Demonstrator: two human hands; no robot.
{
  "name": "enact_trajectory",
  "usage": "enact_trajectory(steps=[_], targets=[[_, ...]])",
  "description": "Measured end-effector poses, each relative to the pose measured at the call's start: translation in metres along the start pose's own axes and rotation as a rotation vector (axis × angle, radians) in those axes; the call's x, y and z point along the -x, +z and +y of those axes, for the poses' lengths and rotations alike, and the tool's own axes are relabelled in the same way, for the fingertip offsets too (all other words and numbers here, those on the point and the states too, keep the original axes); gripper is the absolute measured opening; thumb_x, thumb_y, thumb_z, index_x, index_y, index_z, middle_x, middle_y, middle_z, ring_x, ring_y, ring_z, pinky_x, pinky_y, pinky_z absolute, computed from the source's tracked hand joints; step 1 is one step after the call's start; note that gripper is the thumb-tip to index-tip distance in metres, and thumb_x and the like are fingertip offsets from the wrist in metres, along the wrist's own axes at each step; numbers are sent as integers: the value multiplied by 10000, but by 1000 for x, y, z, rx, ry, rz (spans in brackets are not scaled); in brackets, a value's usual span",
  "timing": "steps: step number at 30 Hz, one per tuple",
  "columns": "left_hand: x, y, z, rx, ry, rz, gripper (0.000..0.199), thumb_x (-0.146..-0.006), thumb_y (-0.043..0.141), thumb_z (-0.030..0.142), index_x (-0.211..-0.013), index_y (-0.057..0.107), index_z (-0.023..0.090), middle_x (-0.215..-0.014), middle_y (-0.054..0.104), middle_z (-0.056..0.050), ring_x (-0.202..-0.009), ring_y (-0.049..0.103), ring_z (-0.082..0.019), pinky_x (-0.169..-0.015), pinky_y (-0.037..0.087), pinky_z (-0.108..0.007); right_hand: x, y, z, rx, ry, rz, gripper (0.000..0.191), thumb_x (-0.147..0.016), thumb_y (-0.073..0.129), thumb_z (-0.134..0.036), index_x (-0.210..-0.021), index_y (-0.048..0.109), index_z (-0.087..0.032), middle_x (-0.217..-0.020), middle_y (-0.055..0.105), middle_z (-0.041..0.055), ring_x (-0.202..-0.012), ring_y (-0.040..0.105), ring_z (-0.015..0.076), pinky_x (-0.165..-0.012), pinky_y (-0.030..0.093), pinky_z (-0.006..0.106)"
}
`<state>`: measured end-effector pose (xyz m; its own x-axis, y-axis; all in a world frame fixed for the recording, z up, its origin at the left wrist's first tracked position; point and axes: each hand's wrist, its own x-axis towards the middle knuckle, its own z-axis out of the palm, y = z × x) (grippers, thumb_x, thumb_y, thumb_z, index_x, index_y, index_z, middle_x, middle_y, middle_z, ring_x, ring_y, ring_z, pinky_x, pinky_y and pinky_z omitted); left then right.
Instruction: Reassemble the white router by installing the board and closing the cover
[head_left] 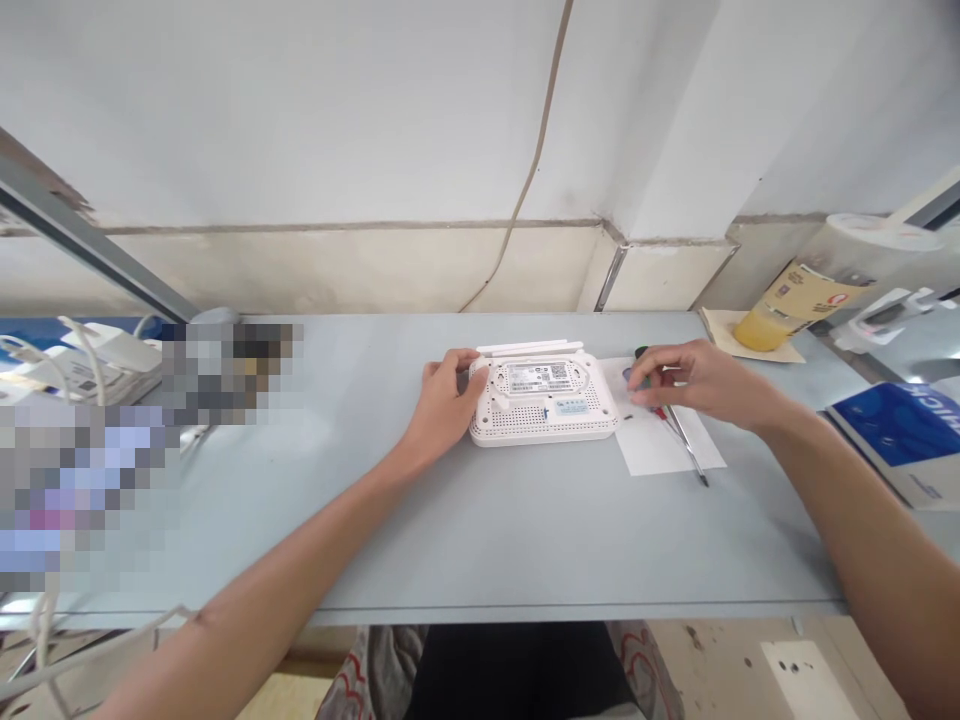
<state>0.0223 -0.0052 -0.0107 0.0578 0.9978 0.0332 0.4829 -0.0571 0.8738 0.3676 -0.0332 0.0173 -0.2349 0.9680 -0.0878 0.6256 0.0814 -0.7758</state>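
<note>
Your left hand [448, 400] is curled around the left end of the white router [544, 415], which lies underside up on the grey table [480, 540]. Your right hand [694, 382] is bent over a paper sheet [671, 445] just beside the router. It hides the top of a screwdriver [686, 447], so you cannot tell whether it grasps anything. Pixelation obscures the table's left end.
</note>
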Motion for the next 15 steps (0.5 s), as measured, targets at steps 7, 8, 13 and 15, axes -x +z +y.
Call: enact_trajectory(steps=[7, 8, 13, 15], targets=[[2, 0, 3, -31, 49, 13, 241, -1001, 603, 410, -1174, 673, 259, -1209, 708, -86, -1130, 622, -282, -969, 506, -421, -4, 5, 4, 432, -200, -146, 233, -911, 674, -477, -779, 756, -302, -1014, 729, 56, -1056, 628, 302, -882, 520, 460], [2, 0, 3, -43, 59, 13, 253, -1005, 595, 421, -1178, 680, 257, -1186, 716, -85, -1109, 630, -282, -952, 511, -415, -4, 5, 4, 432, -196, -138, 252, -932, 646, -476, -788, 742, -293, -997, 733, 56, -1019, 639, 292, -860, 522, 447], [2, -2, 3, -158, 117, 15, 327, -1046, 518, 434, -1229, 720, 254, -1096, 755, -73, -1051, 652, -283, -948, 515, -415, -1, -4, 9, 313, -95, 168, 338, -945, 625, -578, -846, 737, -274, -878, 769, 37, -725, 642, 224, -749, 498, 414], [2, -2, 3, -198, 138, 18, 345, -1069, 455, 360, -1257, 723, 251, -1155, 765, -63, -1081, 653, -272, -987, 508, -406, -1, -4, 5, 215, -112, 317, 347, -878, 703, -614, -830, 771, -277, -890, 788, 40, -761, 672, 242, -780, 513, 426]])
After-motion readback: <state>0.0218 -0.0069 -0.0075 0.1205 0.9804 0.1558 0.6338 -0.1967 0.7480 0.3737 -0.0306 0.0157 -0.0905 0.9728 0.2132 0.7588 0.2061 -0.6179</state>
